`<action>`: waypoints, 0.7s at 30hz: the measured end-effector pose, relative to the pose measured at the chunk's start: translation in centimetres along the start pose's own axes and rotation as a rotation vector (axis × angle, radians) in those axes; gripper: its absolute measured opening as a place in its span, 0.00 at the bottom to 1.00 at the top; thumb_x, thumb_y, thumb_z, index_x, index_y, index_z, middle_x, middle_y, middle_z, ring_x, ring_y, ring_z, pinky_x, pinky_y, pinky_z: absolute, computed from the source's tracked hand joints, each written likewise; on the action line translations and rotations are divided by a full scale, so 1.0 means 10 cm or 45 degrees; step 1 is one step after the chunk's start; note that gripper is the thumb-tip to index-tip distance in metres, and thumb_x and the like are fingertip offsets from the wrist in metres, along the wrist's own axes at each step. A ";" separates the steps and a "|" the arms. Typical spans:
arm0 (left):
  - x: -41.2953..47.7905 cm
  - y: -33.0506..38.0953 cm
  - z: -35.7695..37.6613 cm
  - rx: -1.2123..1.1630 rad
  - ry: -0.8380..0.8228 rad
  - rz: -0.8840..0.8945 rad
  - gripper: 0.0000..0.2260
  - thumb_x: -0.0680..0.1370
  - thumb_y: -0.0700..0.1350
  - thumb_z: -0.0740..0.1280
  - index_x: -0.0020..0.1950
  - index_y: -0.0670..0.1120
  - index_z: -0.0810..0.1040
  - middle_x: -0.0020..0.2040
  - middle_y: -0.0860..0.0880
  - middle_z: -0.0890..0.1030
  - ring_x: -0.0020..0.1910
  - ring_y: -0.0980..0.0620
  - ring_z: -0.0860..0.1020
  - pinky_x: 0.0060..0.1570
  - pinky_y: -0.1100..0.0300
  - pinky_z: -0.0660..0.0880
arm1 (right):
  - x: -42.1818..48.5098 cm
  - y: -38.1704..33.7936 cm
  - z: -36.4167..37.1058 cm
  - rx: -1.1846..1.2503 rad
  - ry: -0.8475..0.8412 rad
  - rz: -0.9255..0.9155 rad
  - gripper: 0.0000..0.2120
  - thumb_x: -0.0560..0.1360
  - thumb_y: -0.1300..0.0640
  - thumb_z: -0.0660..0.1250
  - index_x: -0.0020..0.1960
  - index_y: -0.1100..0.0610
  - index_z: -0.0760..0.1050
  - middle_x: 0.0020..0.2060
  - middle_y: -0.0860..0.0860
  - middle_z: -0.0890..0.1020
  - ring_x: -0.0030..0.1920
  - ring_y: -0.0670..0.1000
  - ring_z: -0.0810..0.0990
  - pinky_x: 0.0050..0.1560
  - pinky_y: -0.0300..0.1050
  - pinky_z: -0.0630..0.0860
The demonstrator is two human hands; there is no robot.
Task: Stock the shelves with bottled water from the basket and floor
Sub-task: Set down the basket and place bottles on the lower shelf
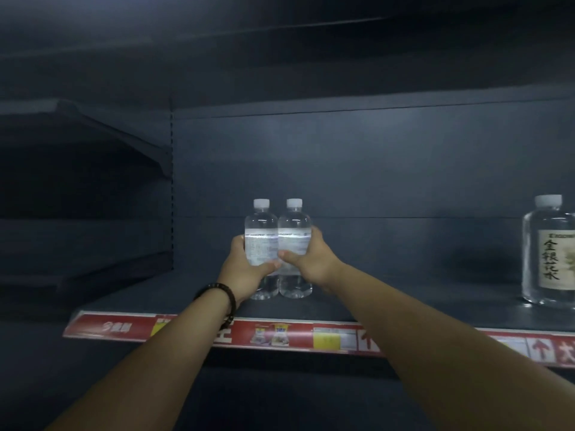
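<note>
At the far left, a neighbouring bay (93, 132) of dark shelving sits in shadow. A red price strip (118, 328) runs along the front edge of the shelf (404, 300) before us. Our left hand (245, 269), with a beaded bracelet (224, 293) on its wrist, wraps round the label of the left bottle (260, 225), thumb across the front. This bottle is upright, white cap up, and touches the right bottle (294, 227), which is also upright. Our right hand (311, 262) grips the right bottle the same way, and the two thumbs nearly meet. Both bottles are mid-shelf with their bases down at the board; we cannot tell whether they rest on it. At the far right, well apart, a larger bottle (550, 253) with a pale label stands on the same shelf.
</note>
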State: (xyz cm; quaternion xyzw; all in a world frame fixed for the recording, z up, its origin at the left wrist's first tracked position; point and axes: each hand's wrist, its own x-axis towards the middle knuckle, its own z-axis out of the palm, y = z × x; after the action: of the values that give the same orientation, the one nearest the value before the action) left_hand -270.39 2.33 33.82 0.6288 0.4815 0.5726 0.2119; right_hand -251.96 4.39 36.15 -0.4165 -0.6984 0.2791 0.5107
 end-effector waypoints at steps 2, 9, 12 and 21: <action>-0.06 0.07 -0.03 0.089 0.005 -0.039 0.41 0.63 0.56 0.85 0.71 0.50 0.69 0.62 0.51 0.83 0.58 0.52 0.84 0.62 0.48 0.82 | -0.11 -0.10 -0.08 -0.083 0.002 0.083 0.48 0.76 0.54 0.80 0.82 0.59 0.52 0.73 0.52 0.75 0.74 0.57 0.75 0.67 0.48 0.78; -1.01 0.43 -0.08 0.353 0.408 0.251 0.37 0.73 0.44 0.81 0.77 0.52 0.67 0.69 0.50 0.69 0.67 0.49 0.73 0.70 0.46 0.75 | -1.43 -0.62 -0.51 -0.332 0.223 -0.119 0.18 0.79 0.54 0.74 0.66 0.51 0.73 0.51 0.47 0.84 0.50 0.41 0.81 0.51 0.35 0.74; -1.71 0.46 0.03 0.317 0.417 0.571 0.23 0.75 0.37 0.77 0.65 0.51 0.74 0.58 0.54 0.74 0.53 0.56 0.76 0.55 0.59 0.78 | -2.23 -0.51 -0.52 -0.316 0.122 -0.186 0.09 0.78 0.59 0.73 0.53 0.48 0.77 0.39 0.47 0.83 0.38 0.41 0.80 0.40 0.32 0.75; -3.84 -0.51 0.94 0.509 -0.653 0.125 0.08 0.77 0.48 0.74 0.51 0.60 0.78 0.47 0.59 0.76 0.42 0.59 0.77 0.43 0.63 0.74 | -4.35 0.77 -0.60 -0.594 -0.287 0.225 0.12 0.75 0.65 0.68 0.52 0.50 0.82 0.42 0.46 0.85 0.43 0.46 0.83 0.45 0.40 0.79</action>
State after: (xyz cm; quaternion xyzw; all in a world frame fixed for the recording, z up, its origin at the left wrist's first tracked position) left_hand -259.01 -25.31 7.40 0.8040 0.4845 0.2994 0.1708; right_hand -238.30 -29.73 10.85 -0.5485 -0.7572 0.1987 0.2937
